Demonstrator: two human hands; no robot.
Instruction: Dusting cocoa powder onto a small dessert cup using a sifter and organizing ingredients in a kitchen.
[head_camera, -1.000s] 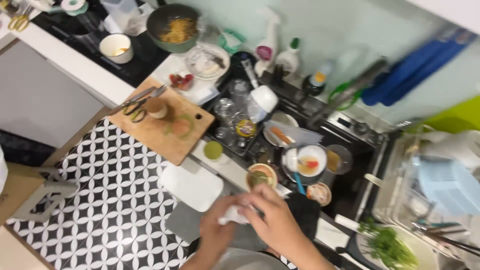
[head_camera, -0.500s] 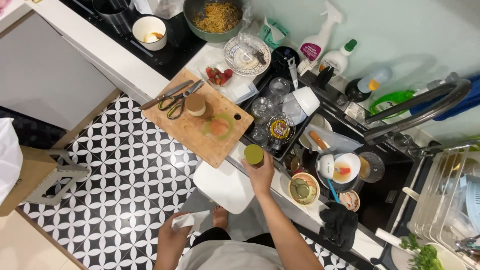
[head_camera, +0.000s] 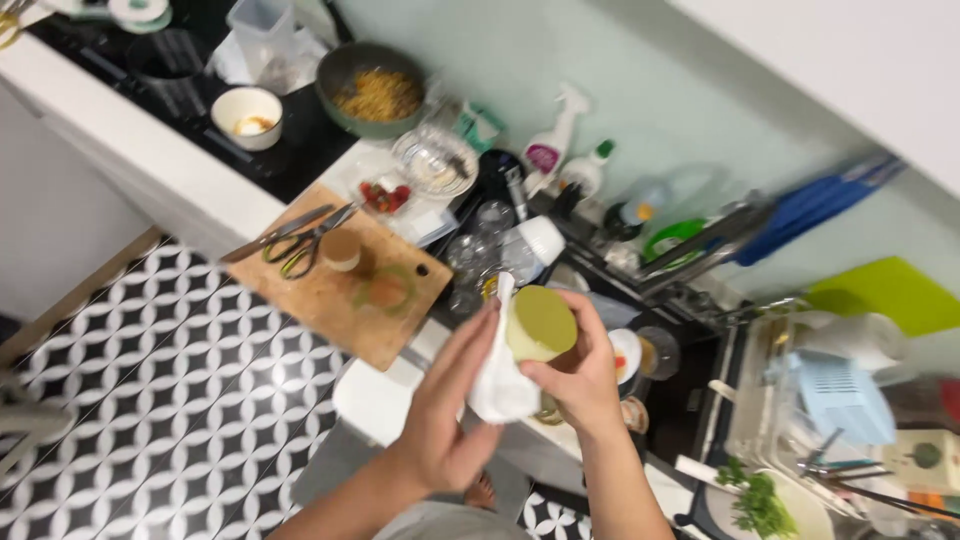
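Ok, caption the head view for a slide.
Both hands, left and right, hold a green-lidded jar and white cloth above a cluttered kitchen counter.

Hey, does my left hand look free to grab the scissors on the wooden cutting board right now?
Probably not at once: the left hand is pressing a white cloth against the green-lidded jar held by the right hand. The metal scissors lie uncovered on the wooden cutting board.

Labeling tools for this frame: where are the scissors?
In the head view, the scissors lie at upper left on the near-left end of the wooden cutting board, just left of a small brown jar.
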